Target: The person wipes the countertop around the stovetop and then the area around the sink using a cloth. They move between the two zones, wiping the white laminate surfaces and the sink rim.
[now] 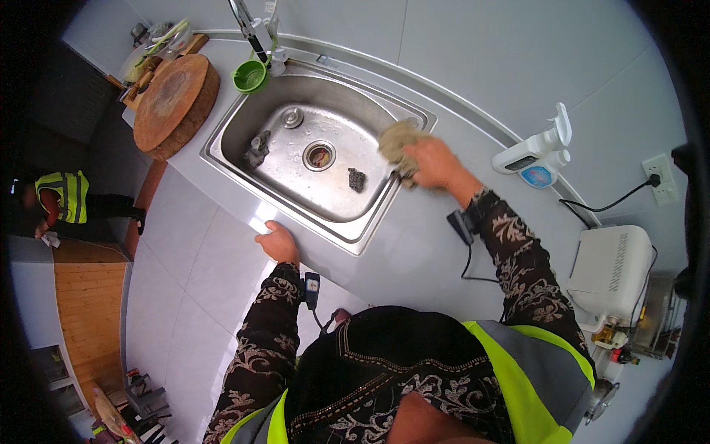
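My right hand (435, 164) grips a tan cleaning cloth (400, 145), pressed against the right rim of the stainless steel sink (355, 236); both are slightly blurred. My left hand (279, 242) is at the front edge of the counter, left of the sink's near corner, with nothing seen in it. Inside the basin lie a dark scouring pad (356, 180), a crumpled grey rag or bag (257, 149) and a round metal sink stopper (292, 117). Red and yellow scraps show in the drain (319, 156). Water drops dot the basin floor.
A green strainer (249, 76) hangs by the faucet (248, 28). Left stands a thick round wooden chopping board (173, 102); right, white bottles (530, 152) and a white appliance (610, 272). A person in a reflective vest (64, 197) is at the far left.
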The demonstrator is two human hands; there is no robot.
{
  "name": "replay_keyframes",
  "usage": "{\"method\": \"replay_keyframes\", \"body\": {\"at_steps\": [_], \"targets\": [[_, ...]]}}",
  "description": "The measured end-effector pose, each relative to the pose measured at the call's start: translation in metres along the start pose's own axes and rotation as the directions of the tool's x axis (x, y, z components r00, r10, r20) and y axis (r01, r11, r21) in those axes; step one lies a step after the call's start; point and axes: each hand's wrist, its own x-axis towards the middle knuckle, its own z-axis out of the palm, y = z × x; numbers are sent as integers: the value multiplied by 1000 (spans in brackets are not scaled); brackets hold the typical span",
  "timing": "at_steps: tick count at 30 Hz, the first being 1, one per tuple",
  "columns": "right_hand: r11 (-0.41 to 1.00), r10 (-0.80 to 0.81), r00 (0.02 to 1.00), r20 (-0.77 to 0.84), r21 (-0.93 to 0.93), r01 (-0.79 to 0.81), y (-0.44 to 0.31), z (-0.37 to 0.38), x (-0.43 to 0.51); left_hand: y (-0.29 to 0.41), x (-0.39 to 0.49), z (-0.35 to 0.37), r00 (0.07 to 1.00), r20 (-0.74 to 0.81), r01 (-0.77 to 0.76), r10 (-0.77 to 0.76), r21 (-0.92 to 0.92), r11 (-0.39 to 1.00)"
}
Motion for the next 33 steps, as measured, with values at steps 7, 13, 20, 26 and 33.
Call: {"method": "replay_keyframes", "body": {"at_steps": [7,13,20,26,33], "targets": [[910,-161,982,-99,370,187,-90,0,-38,-3,2,0,1000,6,-10,10,-31,999],[904,21,960,-281,415,101,-57,-47,-22,-3,3,2,1000,8,22,-22,8,1000],[993,90,977,-193,-59,-104,17,-31,35,-1,1,-1,1000,20,3,-4,8,1000],[979,86,994,-71,-177,-97,43,17,108,-5,3,6,1000,-12,10,-9,26,1000],[986,7,995,-95,-167,-23,39,38,190,-17,10,15,999,7,47,-47,12,999]]}}
